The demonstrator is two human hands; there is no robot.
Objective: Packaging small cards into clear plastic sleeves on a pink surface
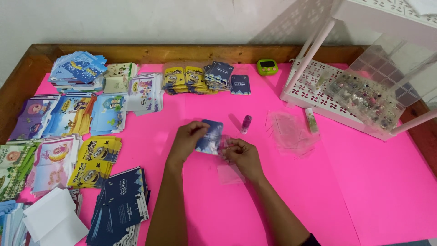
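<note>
Both forearms are bare from the near edge up to the left hand [187, 138] and right hand [243, 157]; a dark sleeve edge shows at the right elbow.

Two hands: left hand [185, 139], right hand [243, 155]. One dark blue card [210, 135] between them. Just above it, one purple bottle [246, 124]; further up, one green timer [267, 67]. One white rack [318, 91] right of the timer.

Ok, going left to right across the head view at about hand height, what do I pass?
Yellow cartoon envelope stack → left hand → dark blue envelope it holds → right hand → small purple bottle → clear plastic sleeves → small tube → white rack.
</note>
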